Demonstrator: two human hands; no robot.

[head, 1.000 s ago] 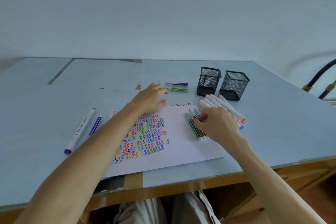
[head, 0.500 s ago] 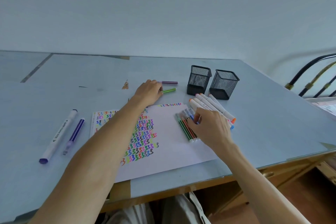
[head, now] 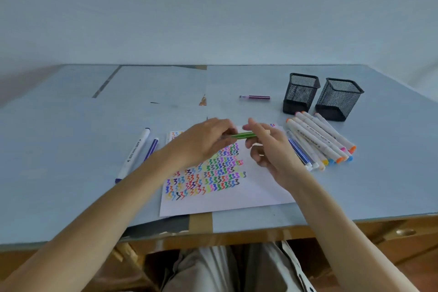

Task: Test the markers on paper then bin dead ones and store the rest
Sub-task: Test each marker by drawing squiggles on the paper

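Note:
A green marker [head: 243,135] hangs level above the white paper [head: 251,194], held between both hands. My left hand [head: 206,142] grips its left end and my right hand [head: 267,149] pinches its right end. The paper carries rows of coloured squiggles [head: 213,173]. A purple marker [head: 256,97] lies alone on the table behind the hands. Several thick white markers [head: 320,140] and thin markers [head: 299,153] lie to the right of the paper. Two black mesh cups [head: 300,92] [head: 337,98] stand at the back right.
A large white marker [head: 134,154] and a thin purple one [head: 151,148] lie left of the paper. The table's front edge [head: 237,232] runs close to my lap. A wall rises behind the table.
My left hand picked up the green marker from behind the paper and brought it over the sheet. My right hand left the thin markers and took hold of the green marker's other end.

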